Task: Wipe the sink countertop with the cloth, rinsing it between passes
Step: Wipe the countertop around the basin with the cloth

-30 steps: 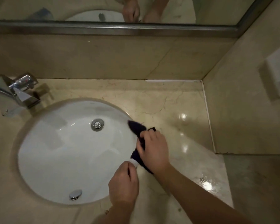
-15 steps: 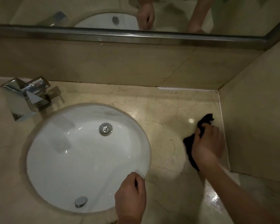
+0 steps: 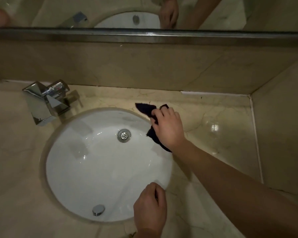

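A dark cloth [image 3: 145,108] lies bunched under my right hand [image 3: 169,127], which grips it at the far right rim of the white round sink [image 3: 86,169]. Part of the cloth hangs over the basin edge below my wrist. The beige marble countertop [image 3: 213,121] surrounds the sink and shines wet to the right. My left hand [image 3: 150,206] rests at the sink's near right rim with its fingers curled; nothing shows in it.
A chrome faucet [image 3: 46,102] stands at the back left of the sink. The drain [image 3: 123,135] and an overflow cap [image 3: 98,210] sit in the basin. A tiled wall [image 3: 282,134] closes the right side; a mirror [image 3: 144,12] runs along the back.
My right hand has swept the cloth from the right corner of the countertop back left to the sink's far rim. My left hand has stayed at the near rim.
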{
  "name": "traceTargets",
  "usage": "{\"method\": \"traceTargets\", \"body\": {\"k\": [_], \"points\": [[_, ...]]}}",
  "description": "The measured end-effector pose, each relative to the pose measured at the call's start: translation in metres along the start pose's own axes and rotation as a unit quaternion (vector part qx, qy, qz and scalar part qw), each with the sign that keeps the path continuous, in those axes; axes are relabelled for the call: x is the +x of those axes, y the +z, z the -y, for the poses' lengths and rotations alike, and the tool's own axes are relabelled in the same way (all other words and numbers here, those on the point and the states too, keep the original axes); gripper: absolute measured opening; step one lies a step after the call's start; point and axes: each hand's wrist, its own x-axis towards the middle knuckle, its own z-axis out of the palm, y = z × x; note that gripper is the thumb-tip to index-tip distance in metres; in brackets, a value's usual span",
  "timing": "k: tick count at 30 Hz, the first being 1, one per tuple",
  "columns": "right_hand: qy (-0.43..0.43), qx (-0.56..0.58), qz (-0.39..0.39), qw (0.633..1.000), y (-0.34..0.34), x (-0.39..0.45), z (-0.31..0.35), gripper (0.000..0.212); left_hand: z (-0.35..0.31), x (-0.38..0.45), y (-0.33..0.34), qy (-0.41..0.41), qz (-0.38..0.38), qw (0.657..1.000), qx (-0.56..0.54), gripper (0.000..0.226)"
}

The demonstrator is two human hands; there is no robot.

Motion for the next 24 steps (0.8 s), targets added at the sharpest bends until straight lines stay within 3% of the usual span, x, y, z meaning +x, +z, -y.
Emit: {"method": "traceTargets", "body": {"k": [1, 3, 6, 11, 16, 24], "points": [[0.003, 0.006, 0.010, 1.000, -0.008, -0.006, -0.013, 0.021, 0.001, -0.001, 0.000, -0.003, -0.001, 1.000, 0.000, 0.030], [0.097, -0.002, 0.004, 0.995, -0.028, -0.014, -0.050, 0.022, -0.001, 0.000, -0.002, -0.012, -0.001, 1.000, -0.009, 0.028], [0.225, -0.050, -0.071, 0.971, -0.049, -0.023, -0.107, 0.020, -0.004, 0.000, -0.003, -0.024, -0.008, 1.000, -0.017, 0.023], [0.286, -0.092, -0.103, 0.948, -0.036, -0.012, -0.102, 0.021, -0.001, 0.004, -0.004, 0.011, -0.016, 1.000, -0.015, 0.021], [0.207, -0.068, -0.072, 0.973, -0.004, 0.017, -0.042, 0.021, 0.004, 0.013, -0.011, 0.076, 0.016, 0.997, -0.017, 0.019], [0.130, -0.028, -0.080, 0.988, 0.048, 0.072, 0.046, 0.027, 0.048, 0.040, -0.015, 0.072, 0.109, 0.987, -0.093, 0.022]]}}
